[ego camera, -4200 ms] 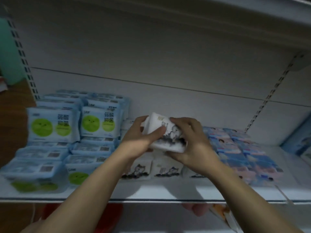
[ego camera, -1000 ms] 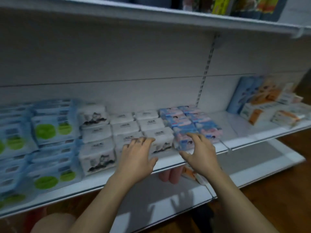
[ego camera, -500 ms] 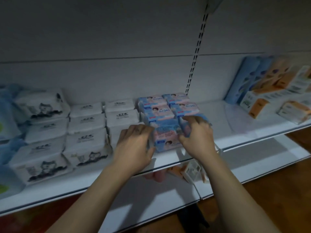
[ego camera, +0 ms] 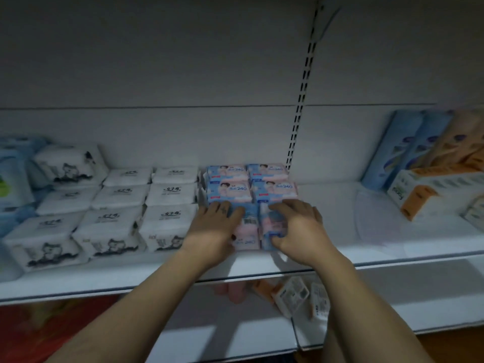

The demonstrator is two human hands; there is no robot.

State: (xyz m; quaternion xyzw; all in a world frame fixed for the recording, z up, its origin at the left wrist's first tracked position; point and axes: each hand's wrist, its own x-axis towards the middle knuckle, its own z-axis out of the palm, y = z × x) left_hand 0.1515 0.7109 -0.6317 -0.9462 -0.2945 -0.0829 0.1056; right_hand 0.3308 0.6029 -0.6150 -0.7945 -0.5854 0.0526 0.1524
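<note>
A: Two front packs, one hand on each. Left hand (ego camera: 213, 229) lies over the left pack (ego camera: 247, 233), fingers nearly straight, pressing its top. Right hand (ego camera: 297, 226) is curled round the right pack (ego camera: 271, 226), fingers on top, thumb at the front face.

B: Where do the packs sit?

A: On the shelf (ego camera: 345, 218), near its front edge, touching each other. They are just ahead of the rear packs (ego camera: 251, 184) and beside the white packs (ego camera: 167, 224).

B: Procedure for squaring them?

A: My judgement: push both back together until they meet the rear packs. Apply light, even pressure; the wrap looks soft and may dent. Align the front faces with the white packs. Turn the labels outward. Check that no gap remains between the pair.
</note>
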